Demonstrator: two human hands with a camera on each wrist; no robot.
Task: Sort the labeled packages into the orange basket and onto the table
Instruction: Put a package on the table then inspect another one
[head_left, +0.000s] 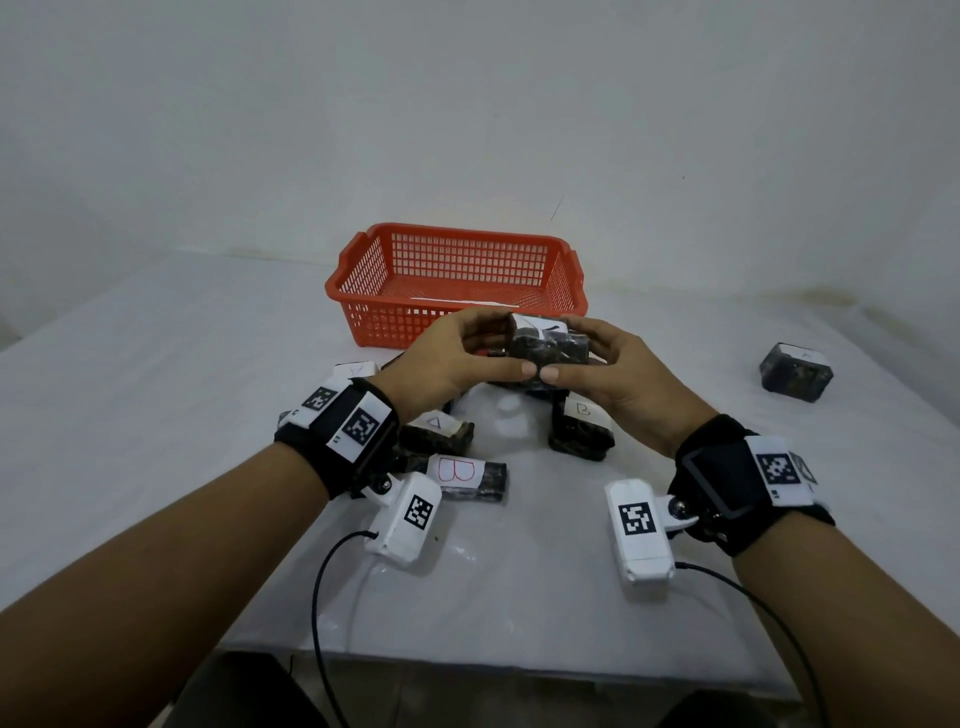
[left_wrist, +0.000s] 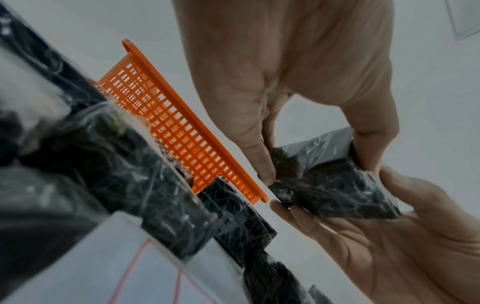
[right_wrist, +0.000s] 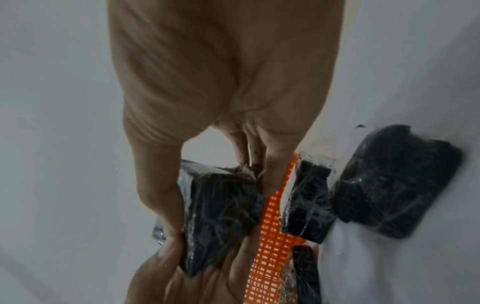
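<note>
Both hands hold one dark plastic-wrapped package (head_left: 548, 347) with a white label above the table, just in front of the orange basket (head_left: 457, 283). My left hand (head_left: 457, 358) grips its left end between thumb and fingers; my right hand (head_left: 608, 364) grips the right end. The left wrist view shows the same package (left_wrist: 330, 183) pinched by both hands, and so does the right wrist view (right_wrist: 221, 214). Several labeled packages lie below the hands, among them one marked B in red (head_left: 465, 475) and another B (head_left: 582, 428).
One package (head_left: 796, 371) sits alone on the white table (head_left: 156, 374) at the far right. The basket holds a flat white item (head_left: 457, 301). A wall rises just behind the basket. Cables run from the wrist cameras over the table's front edge.
</note>
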